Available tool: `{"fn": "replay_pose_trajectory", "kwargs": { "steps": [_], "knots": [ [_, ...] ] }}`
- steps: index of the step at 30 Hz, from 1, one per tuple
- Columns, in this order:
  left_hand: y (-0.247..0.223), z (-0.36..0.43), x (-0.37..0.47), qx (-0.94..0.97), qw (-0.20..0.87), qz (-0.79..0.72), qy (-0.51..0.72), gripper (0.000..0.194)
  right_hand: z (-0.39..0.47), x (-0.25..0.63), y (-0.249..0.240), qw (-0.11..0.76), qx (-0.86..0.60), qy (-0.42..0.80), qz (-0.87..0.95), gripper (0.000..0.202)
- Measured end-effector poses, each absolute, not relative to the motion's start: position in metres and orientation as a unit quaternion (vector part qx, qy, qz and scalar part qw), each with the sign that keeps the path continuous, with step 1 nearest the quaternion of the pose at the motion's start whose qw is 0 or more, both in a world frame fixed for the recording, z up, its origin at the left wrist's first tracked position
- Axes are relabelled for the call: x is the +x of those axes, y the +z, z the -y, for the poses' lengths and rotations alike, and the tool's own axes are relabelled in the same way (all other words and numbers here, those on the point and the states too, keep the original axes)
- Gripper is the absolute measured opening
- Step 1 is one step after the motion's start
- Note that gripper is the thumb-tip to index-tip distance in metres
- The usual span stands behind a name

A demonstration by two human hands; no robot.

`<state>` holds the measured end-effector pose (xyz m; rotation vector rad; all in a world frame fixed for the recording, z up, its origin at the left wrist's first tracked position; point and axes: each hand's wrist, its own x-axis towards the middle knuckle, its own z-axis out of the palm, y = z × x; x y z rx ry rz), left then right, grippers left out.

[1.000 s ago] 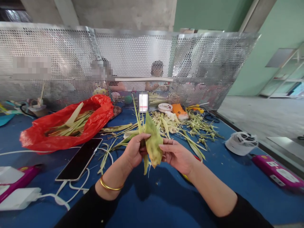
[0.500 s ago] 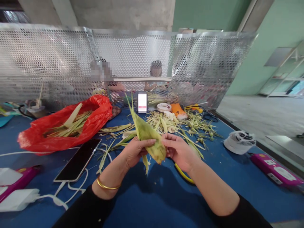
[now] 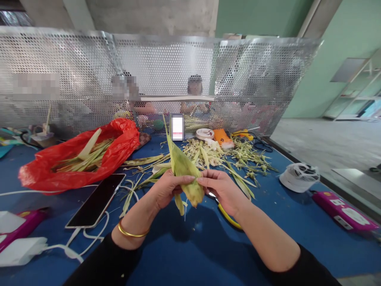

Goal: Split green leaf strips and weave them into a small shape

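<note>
A broad yellow-green corn husk (image 3: 183,165) stands tilted between my hands, its narrow tip pointing up and away and its wide brownish end toward me. My left hand (image 3: 169,186) grips its left side, thumb on the front face and fingers behind. With thumb and forefinger my right hand (image 3: 218,188) pinches the right edge, close to the left thumb. A narrow strip of husk (image 3: 179,204) hangs below the left fingers. Partly hidden under my right hand lies a tool with a curved yellow handle (image 3: 229,217).
Husk scraps (image 3: 205,153) lie heaped beyond my hands. A red plastic bag (image 3: 44,174) of husks and a black-screened phone (image 3: 95,202) with white cables are left. Tape (image 3: 204,134), an orange packet (image 3: 222,138) and a white roll (image 3: 299,178) stand right. A perforated screen (image 3: 166,59) borders the back.
The husk has turned slightly more upright. My right fingers have shifted left along its edge, nearer the left thumb. More of the yellow-handled tool shows now.
</note>
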<state>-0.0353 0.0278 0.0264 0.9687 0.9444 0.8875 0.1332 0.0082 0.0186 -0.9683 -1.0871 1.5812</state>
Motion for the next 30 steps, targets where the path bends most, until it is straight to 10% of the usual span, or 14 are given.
{"fn": "replay_pose_trajectory", "kwargs": {
  "steps": [30],
  "knots": [
    [0.0282,-0.0246,-0.0299,0.470,0.663,-0.444,0.377,0.035,-0.0035,0.1253,0.0157,0.476,-0.381,0.695,0.381,0.022]
  ]
}}
